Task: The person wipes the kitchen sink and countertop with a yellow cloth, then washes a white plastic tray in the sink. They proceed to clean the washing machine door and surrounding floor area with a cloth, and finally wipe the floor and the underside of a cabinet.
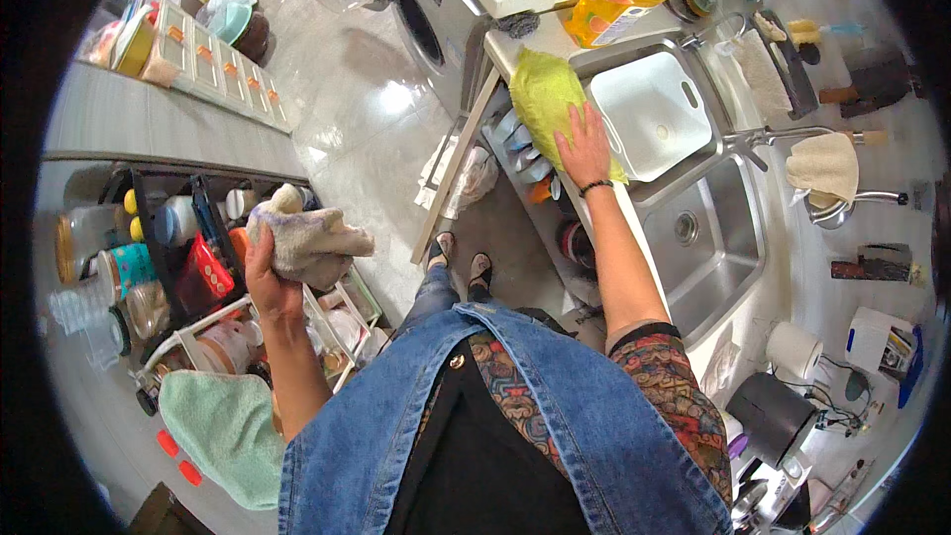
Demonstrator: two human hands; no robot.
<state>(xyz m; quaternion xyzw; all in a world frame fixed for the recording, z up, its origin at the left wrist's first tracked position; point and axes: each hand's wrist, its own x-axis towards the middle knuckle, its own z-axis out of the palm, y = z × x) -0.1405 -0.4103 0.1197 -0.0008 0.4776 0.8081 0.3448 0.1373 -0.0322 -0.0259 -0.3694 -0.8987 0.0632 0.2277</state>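
Observation:
My left hand point(272, 275) grips a bunched beige cloth point(312, 238), held up over the floor at the left. At the sink side, my right hand point(585, 148) rests on a yellow-green cloth point(546, 93); its fingers are spread over the top, and whether they pinch the fabric is hidden. This cloth lies along the counter's front edge, beside the steel double sink point(713, 238). A white plastic basin point(650, 115) sits in the farther bowl. Beneath the counter, a cabinet door point(457, 167) stands open, with a whitish cloth point(468, 174) by it.
An orange detergent pouch point(613, 4) stands on the counter behind the sink. The faucet point(758, 140) reaches over the sink divider. A front-loading washing machine point(423, 7) has its door swung out. At left are a shelf rack point(167, 275) of jars and a green towel point(223, 431).

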